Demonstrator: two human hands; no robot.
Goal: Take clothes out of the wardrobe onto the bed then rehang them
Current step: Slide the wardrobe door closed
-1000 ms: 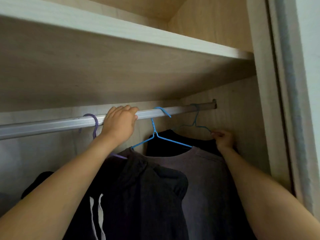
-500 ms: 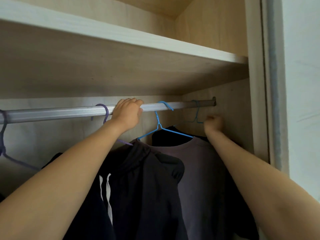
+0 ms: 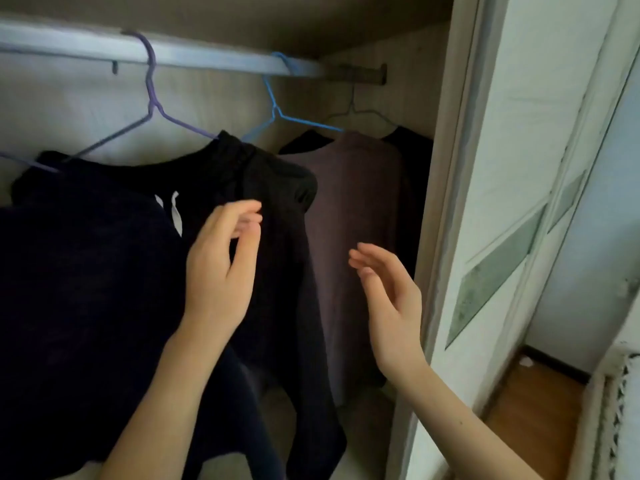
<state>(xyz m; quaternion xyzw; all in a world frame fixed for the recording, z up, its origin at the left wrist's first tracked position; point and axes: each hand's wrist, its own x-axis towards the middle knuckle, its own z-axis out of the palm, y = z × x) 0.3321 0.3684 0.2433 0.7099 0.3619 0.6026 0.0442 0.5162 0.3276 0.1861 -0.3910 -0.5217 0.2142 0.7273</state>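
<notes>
Hanging on the rail (image 3: pixel 207 57), the dark clothes (image 3: pixel 104 271) and mauve top (image 3: pixel 353 220) look rehung: both hands have let go and dropped from rail height. Left hand (image 3: pixel 221 271) hovers loosely curled, grip empty, before the black garment (image 3: pixel 277 209); right hand (image 3: pixel 388 292) open, apart.

L hand (image 3: pixel 221 271): raised, back toward cam, fingers loosely curled, thumb near index tip, nothing gripped.
L forearm (image 3: pixel 156 403): bare, enters from lower left, angled up and to the right.
R hand (image 3: pixel 388 292): raised, palm facing left, fingers (image 3: pixel 360 258) slightly bent and spread, empty.
R forearm (image 3: pixel 460 427): bare, enters from lower right, angled up-left.
Spacing: hands apart, no contact; L a bit higher than R.
</notes>
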